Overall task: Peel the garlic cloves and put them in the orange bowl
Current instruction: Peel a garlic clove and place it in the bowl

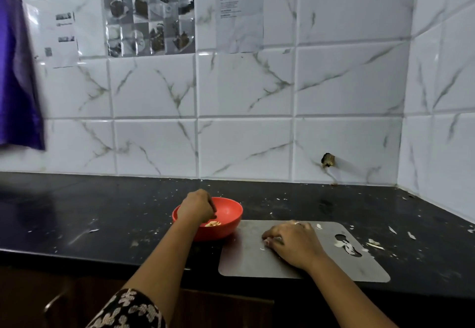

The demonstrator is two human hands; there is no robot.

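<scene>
Black counter [102, 212], lower centre: peeled cloves [212, 223] are seen in orange bowl [231, 214]. Left hand [196, 208] is curled over them, hold not discernible. Another clove [267, 242] is pinched by right hand [293, 242] on board [244, 258]. Task judged unfinished.

Single view, from the camera worn on your head. You stand at the front edge of the table [102, 212]. The lens faces forward and slightly down across it to the tiled wall [244, 91], which fills the upper half of the frame. A side wall [442, 96] closes the right. The bowl [227, 226] and the board [246, 260] sit close below you, low in the frame. Your left forearm [164, 258] and right forearm [347, 291] enter from the bottom edge.
</scene>
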